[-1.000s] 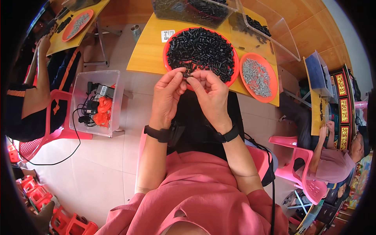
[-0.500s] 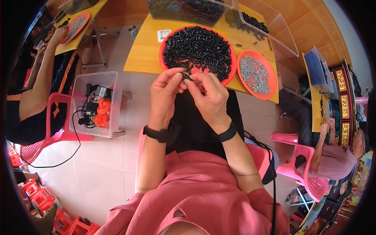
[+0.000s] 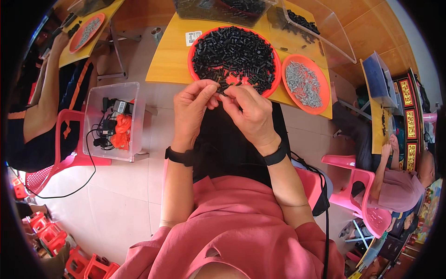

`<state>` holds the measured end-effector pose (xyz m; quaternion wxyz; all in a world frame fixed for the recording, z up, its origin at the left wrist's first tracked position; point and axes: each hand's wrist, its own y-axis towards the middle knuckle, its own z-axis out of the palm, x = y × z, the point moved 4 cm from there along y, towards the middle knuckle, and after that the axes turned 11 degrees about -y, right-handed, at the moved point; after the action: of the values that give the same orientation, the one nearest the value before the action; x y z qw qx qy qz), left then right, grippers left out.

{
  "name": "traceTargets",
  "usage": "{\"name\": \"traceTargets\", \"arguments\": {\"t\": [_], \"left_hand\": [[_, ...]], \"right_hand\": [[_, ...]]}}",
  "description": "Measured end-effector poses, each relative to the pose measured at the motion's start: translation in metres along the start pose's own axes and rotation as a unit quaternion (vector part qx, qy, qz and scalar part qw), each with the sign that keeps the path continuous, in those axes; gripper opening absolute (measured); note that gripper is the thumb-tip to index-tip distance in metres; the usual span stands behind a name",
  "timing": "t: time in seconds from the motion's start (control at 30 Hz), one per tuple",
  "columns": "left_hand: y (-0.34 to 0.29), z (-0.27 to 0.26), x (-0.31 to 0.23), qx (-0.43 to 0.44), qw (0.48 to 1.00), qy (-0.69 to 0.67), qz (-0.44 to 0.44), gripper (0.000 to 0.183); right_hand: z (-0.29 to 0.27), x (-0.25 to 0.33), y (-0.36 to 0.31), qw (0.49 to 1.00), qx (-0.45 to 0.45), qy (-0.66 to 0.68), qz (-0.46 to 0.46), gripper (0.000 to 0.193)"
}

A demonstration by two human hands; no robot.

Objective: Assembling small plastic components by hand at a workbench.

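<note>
Both my hands meet just in front of a red round basin [image 3: 191,65] heaped with small black plastic parts [image 3: 232,51]. My left hand [image 3: 197,104] pinches with thumb and forefinger, and my right hand [image 3: 248,109] pinches close beside it. Between the fingertips is a small dark part [image 3: 223,91], mostly covered by the fingers; it looks like the black parts in the basin. Right of the basin lies an orange-red oval plate [image 3: 320,108] with many small grey metal pieces [image 3: 303,83], perhaps screws.
Clear plastic bins [image 3: 223,16] with black parts stand at the table's [image 3: 167,60] far side. On the floor at left is a clear bin [image 3: 114,86] of black adapters and cables. People work at tables on both sides. A black cable [image 3: 326,232] hangs by my right arm.
My hands have drawn slightly apart, the wrists a little wider. The small dark part stays at my fingertips. At left, the other person's hand has shifted away from the plate.
</note>
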<state>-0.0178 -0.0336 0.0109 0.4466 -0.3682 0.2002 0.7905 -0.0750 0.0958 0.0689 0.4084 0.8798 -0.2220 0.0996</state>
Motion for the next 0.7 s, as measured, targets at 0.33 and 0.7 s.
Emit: {"name": "traceTargets", "arguments": {"t": [0.33, 0.7], "left_hand": [[0.0, -0.001, 0.0, 0.012, 0.998, 0.051, -0.029, 0.013], [0.001, -0.002, 0.007, 0.009, 0.992, 0.123, -0.033, 0.01]], "right_hand": [[0.0, -0.002, -0.006, 0.998, 0.034, -0.038, -0.04, 0.016], [0.007, -0.005, -0.017, 0.997, 0.009, -0.069, -0.044, 0.017]]}}
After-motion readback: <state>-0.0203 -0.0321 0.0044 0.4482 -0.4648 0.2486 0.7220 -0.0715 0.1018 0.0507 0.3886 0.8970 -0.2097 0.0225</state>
